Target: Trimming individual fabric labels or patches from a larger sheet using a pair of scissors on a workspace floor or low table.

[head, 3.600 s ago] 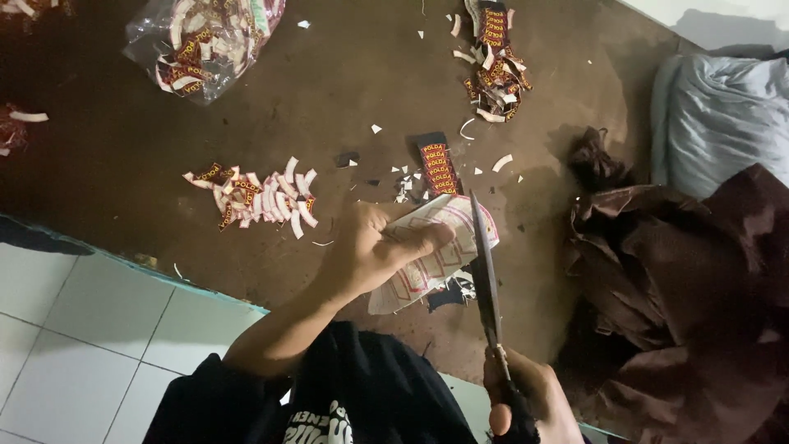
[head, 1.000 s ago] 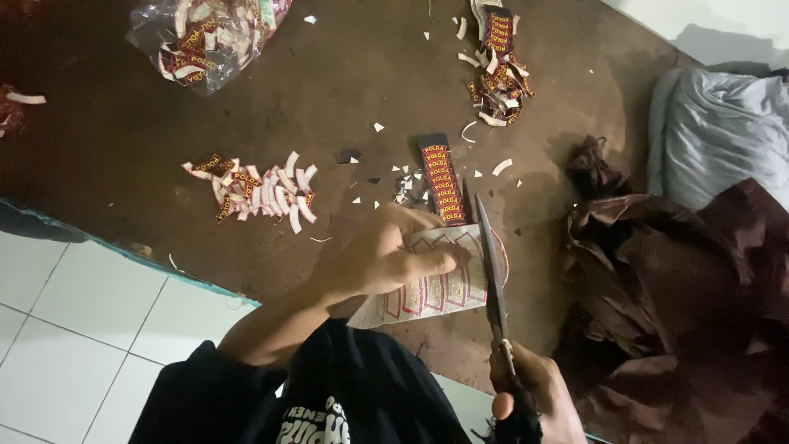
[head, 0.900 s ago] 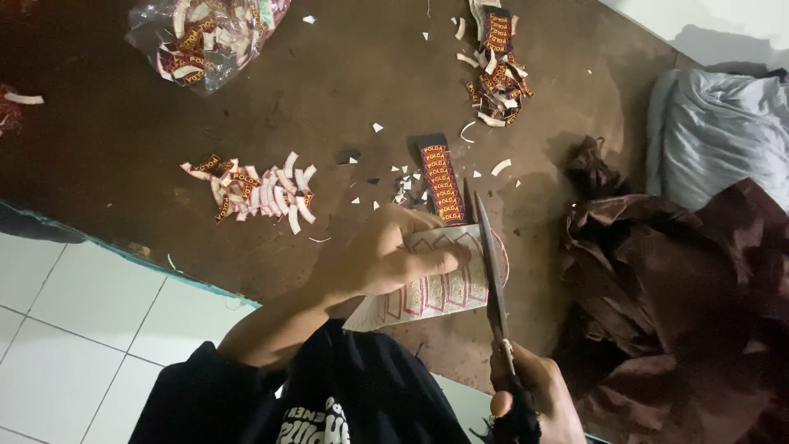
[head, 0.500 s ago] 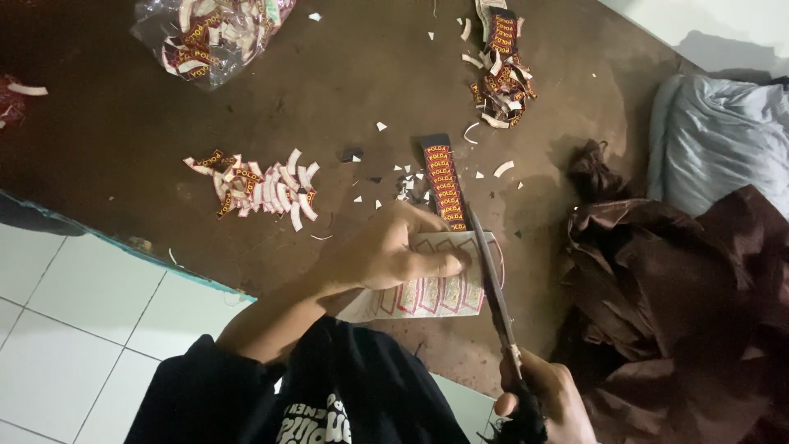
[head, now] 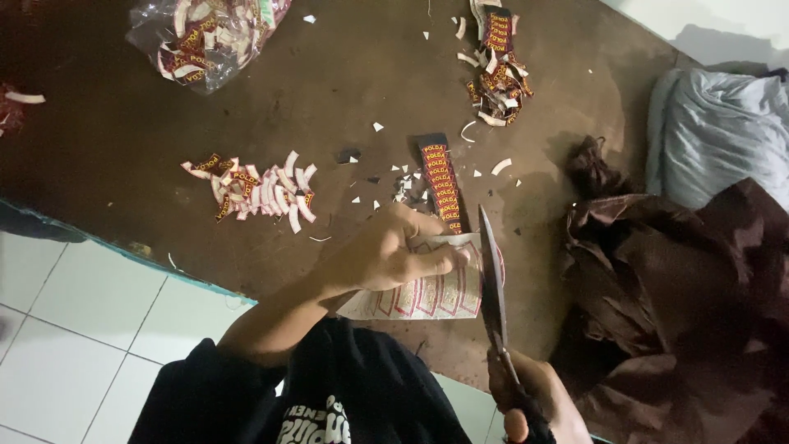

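Observation:
My left hand (head: 386, 255) pinches a white sheet of printed labels (head: 427, 294) with red outlines and holds it just above the dark brown mat. My right hand (head: 534, 399), at the bottom edge, grips a pair of dark scissors (head: 491, 284). The blades point away from me and lie along the sheet's right edge. A strip of dark red labels (head: 440, 182) lies on the mat just beyond my left hand, with small paper scraps around it.
A loose row of cut labels (head: 251, 189) lies to the left. Another heap of cut labels (head: 496, 70) sits at the far middle, and a clear plastic bag of labels (head: 205, 41) at the far left. Crumpled brown cloth (head: 682, 304) fills the right; white floor tiles (head: 74, 329) lie lower left.
The sheet has turned flatter in my left hand, its red outlines now facing up. The scissors have shifted slightly along its right edge and my right hand has moved a little.

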